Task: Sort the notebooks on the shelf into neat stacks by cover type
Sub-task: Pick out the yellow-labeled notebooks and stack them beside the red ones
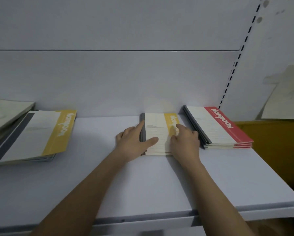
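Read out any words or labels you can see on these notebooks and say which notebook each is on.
"Notebook" on the red notebook stack, red band.
"Notebook" on the left yellow notebook pile, yellow band.
Middle yellow notebook stack: same word, partly covered by the right hand.
Small cover print: too blurred to read.

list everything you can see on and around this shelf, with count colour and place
yellow-band notebook stack: one stack, cream covers with a yellow band, middle of the shelf by the back wall
red-band notebook stack: one neat stack, cream with a red band, right of the middle stack
loose yellow-band pile: one untidy pile, cream and yellow with dark spines, left end
pale books: count unclear, off-white, far left, leaning over the loose pile
shelf: one, white
back panel: one, white, behind the shelf
slotted upright: one, white with dark slots, right
paper sheet: one, cream, far right
yellow box: one, mustard, beside the shelf on the right
left hand: one, on the middle stack's left edge
right hand: one, on its right side
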